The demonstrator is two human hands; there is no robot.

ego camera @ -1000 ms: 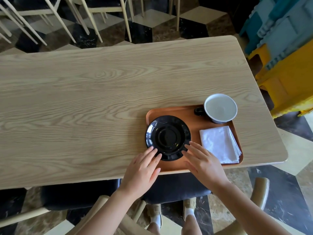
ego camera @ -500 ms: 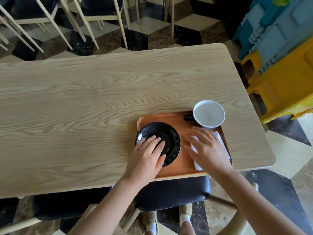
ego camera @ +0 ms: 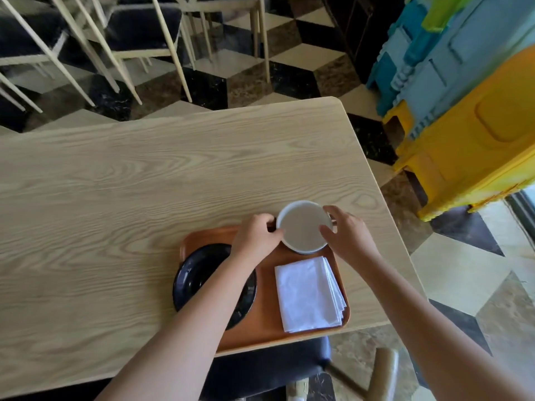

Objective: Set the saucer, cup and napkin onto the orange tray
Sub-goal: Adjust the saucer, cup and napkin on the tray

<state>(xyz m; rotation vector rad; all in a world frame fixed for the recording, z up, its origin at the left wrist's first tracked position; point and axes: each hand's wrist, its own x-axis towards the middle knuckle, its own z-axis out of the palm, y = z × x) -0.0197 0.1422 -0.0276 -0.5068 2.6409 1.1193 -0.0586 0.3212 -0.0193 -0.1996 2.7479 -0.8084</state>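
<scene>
The orange tray (ego camera: 267,328) lies at the table's near right edge. A black saucer (ego camera: 195,274) rests on its left part, overhanging the left rim, with my left forearm across it. A folded white napkin (ego camera: 307,293) lies on the tray's right part. The white cup (ego camera: 302,227) stands at the tray's far right corner, partly over the far rim. My left hand (ego camera: 256,237) is curled against the cup's left side, hiding the dark handle. Against the cup's right side, my right hand (ego camera: 346,234) has its thumb and fingers around the rim.
The wooden table (ego camera: 130,204) stretches away to the left and far side. Its right edge runs close to the tray. Blue and yellow plastic crates (ego camera: 463,111) stand on the floor at the right. Chairs (ego camera: 139,33) stand beyond the table, and a dark seat (ego camera: 269,369) sits below the near edge.
Both hands have moved forward, the left off the saucer and the right off the napkin, and now close on the cup. The napkin is uncovered. The camera has tilted up.
</scene>
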